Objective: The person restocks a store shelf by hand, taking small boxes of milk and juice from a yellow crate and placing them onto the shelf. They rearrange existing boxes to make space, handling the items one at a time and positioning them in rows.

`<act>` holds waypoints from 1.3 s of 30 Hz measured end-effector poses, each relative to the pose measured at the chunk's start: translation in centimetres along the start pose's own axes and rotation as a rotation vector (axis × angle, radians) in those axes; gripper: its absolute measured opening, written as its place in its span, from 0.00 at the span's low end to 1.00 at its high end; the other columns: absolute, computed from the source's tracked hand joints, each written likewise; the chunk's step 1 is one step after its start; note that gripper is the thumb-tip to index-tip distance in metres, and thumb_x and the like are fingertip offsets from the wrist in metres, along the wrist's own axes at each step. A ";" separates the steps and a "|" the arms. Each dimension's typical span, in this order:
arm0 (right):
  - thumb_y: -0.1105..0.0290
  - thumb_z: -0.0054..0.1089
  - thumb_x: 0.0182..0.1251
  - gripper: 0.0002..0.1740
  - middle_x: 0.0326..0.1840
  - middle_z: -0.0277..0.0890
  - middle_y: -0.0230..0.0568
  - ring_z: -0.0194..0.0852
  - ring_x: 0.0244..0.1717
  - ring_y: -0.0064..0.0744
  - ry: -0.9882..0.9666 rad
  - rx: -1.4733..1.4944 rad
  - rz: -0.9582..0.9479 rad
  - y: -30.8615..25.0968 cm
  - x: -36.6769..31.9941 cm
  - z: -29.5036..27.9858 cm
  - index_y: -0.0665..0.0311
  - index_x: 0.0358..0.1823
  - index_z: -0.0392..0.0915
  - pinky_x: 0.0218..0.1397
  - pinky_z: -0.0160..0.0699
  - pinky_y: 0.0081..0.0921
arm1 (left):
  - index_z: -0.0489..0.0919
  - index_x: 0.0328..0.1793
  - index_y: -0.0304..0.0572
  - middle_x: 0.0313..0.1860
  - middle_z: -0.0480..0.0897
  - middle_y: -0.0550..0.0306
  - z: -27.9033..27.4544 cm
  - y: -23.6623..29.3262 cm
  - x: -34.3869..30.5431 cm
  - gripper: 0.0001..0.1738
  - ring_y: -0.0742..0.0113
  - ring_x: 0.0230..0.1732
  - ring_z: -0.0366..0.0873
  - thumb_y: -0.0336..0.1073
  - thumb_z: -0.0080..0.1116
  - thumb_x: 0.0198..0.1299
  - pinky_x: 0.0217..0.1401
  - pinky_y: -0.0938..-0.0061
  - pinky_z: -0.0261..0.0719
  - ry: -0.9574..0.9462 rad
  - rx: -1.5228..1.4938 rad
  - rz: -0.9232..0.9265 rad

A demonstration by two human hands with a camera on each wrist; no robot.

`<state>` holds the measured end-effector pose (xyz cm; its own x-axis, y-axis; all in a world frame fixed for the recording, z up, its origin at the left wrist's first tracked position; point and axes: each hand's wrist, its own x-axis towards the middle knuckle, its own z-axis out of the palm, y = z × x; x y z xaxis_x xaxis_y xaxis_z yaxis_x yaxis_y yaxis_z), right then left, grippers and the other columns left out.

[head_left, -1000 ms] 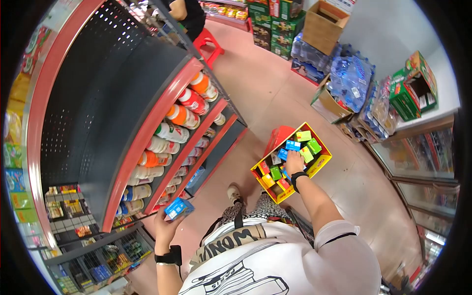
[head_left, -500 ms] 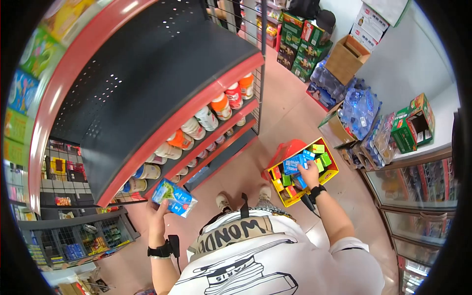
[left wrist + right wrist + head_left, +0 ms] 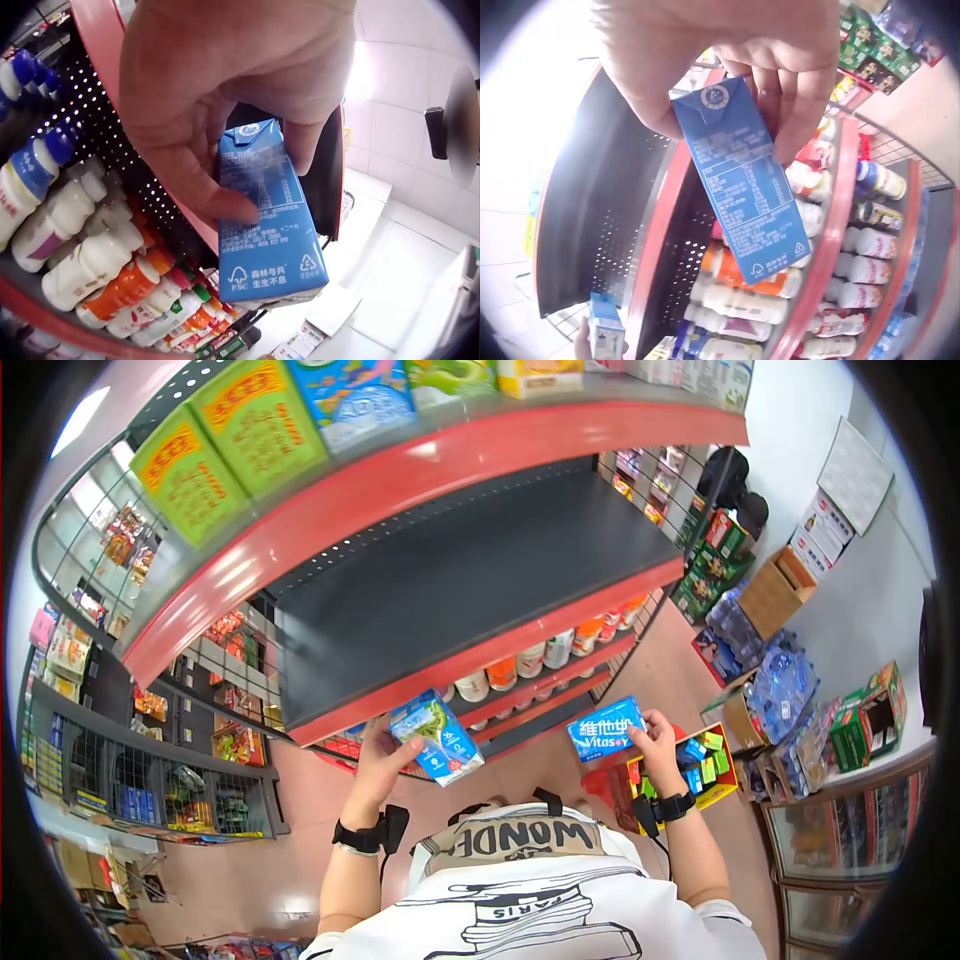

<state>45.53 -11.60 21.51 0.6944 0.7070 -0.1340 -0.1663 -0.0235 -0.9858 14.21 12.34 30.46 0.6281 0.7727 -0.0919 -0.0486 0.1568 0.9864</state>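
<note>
Both hands have shifted since the earlier frame: the right hand (image 3: 655, 748) has carried its carton up from over the yellow box, and the view has turned towards the shelving.

At the far left, wire-sided racks hold small packets too small to read. Next comes the left hand (image 3: 380, 768), its fingers closed round the lower left end of the left blue carton (image 3: 440, 740). In the left wrist view one finger bends across the printed face and another grips the side; the far face is hidden. This carton is tilted, just in front of the red-edged dark shelf (image 3: 450, 585). Green packs (image 3: 258, 415) stand on the upper shelf, cut off by the view's edge.

Below the dark shelf, a row of bottles (image 3: 530, 660) is partly hidden by its red lip and the left carton.

Farther right, apart from the first, the right blue carton (image 3: 597, 730) is pinched at its right end, its body reaching left of the fingers. The thumb covers part of the lettering, and the other fingertips are partly hidden behind it. Just beyond, the yellow box (image 3: 722, 792) holds small green and blue packs (image 3: 708, 770); the right hand and wrist hide part of its left side.
</note>
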 end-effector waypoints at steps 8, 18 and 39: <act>0.74 0.62 0.56 0.16 0.37 0.72 0.34 0.71 0.39 0.19 -0.233 0.032 -0.196 -4.9 0.7 8.7 0.70 0.44 0.69 0.43 0.71 0.18 | 0.71 0.54 0.35 0.49 0.78 0.55 -4.0 5.3 -0.4 0.26 0.69 0.52 0.76 0.26 0.69 0.49 0.53 0.74 0.75 -0.007 0.095 0.282; 0.75 0.66 0.52 0.16 0.34 0.73 0.31 0.72 0.34 0.16 -0.277 -0.115 -0.191 -5.3 -0.6 11.8 0.68 0.41 0.71 0.37 0.75 0.17 | 0.79 0.45 0.39 0.54 0.75 0.49 -7.3 8.5 4.1 0.29 0.47 0.60 0.70 0.11 0.51 0.33 0.61 0.62 0.70 0.333 1.024 0.889; 0.73 0.67 0.52 0.16 0.33 0.74 0.32 0.71 0.31 0.14 -0.219 -0.177 -0.119 -4.5 -0.2 13.0 0.69 0.40 0.71 0.33 0.73 0.12 | 0.76 0.57 0.46 0.67 0.65 0.40 -10.1 6.4 4.4 0.34 0.41 0.61 0.69 0.09 0.45 0.42 0.57 0.66 0.75 0.135 0.968 0.539</act>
<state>37.03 -2.40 27.29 0.5311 0.8473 -0.0104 0.0448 -0.0404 -0.9982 8.82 22.93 34.99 0.6148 0.6650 0.4241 0.3731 -0.7189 0.5865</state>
